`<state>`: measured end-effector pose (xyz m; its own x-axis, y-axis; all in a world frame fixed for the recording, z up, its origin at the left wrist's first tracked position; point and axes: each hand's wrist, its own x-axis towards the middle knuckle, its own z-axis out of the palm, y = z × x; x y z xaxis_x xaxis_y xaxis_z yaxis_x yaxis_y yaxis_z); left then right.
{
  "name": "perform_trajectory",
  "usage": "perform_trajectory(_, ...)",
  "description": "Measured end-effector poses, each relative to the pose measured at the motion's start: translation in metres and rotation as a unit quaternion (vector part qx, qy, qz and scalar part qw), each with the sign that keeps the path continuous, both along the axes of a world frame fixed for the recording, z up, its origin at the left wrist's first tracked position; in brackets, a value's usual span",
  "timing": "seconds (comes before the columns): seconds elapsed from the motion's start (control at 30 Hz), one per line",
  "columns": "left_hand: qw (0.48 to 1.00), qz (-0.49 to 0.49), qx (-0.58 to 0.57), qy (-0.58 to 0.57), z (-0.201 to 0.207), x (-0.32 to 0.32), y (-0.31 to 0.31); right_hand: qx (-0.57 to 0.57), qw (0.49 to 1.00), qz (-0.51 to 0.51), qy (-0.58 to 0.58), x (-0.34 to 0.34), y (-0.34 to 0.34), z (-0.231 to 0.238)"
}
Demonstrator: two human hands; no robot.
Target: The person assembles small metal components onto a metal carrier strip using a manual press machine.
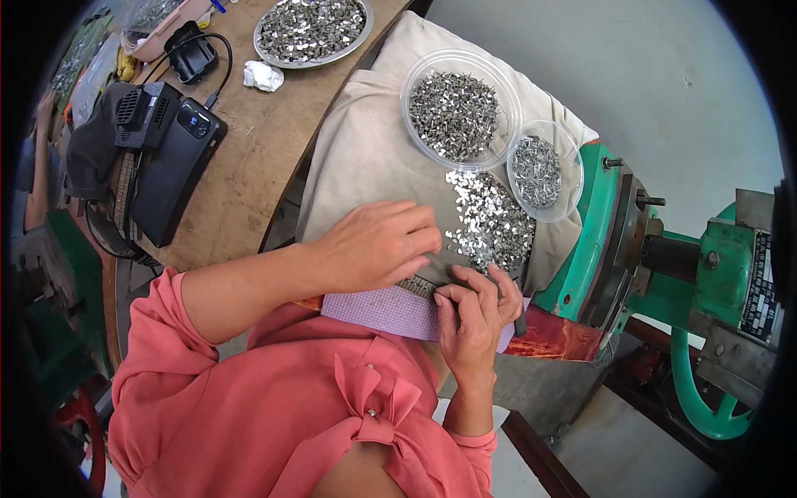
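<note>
My left hand [378, 245] is above the beige cloth [349, 149], its fingers closed in a pinch; whatever they hold is hidden. Close by, my right hand [475, 319] rests with bent, closed fingers at the end of a narrow ridged metal strip [418, 286], and I cannot make out what is in them. A lilac textured cloth [378, 309] lies under the strip. Just beyond my right fingers spreads a loose pile of small shiny metal pieces [490, 217]. Behind it stand a clear round tub [452, 116] of small metal parts and a smaller tub [538, 170] of thin metal pins.
Green machinery [594, 224] with protruding bolts borders the right side. On the wooden table [257, 141] at left sit a black power bank [178, 170] with a cable, a small black fan-like device [145, 116], crumpled white paper [263, 76] and a dish [314, 31] of metal pieces.
</note>
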<state>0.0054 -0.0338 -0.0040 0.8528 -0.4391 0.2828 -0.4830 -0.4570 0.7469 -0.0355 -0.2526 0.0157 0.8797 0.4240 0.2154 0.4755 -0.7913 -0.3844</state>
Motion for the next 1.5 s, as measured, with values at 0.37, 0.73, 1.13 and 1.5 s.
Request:
perform_trajectory(0.37,0.998,-0.01,0.061,-0.032,-0.009,0.02,-0.019,0.012,0.997,-0.04,-0.066,0.028,-0.006,-0.003)
perform_trajectory(0.73,0.997,0.004,0.068,-0.041,-0.003,0.022,-0.014,-0.017,0.998,-0.028,-0.057,0.043,0.007,-0.007)
perform_trajectory(1.13,0.99,0.009,0.116,-0.079,-0.005,0.017,-0.013,0.017,0.998,-0.034,-0.055,0.033,-0.002,0.002)
perform_trajectory(1.5,0.992,0.017,0.104,-0.065,-0.005,0.017,-0.015,-0.016,0.999,0.032,0.013,0.007,-0.005,0.006)
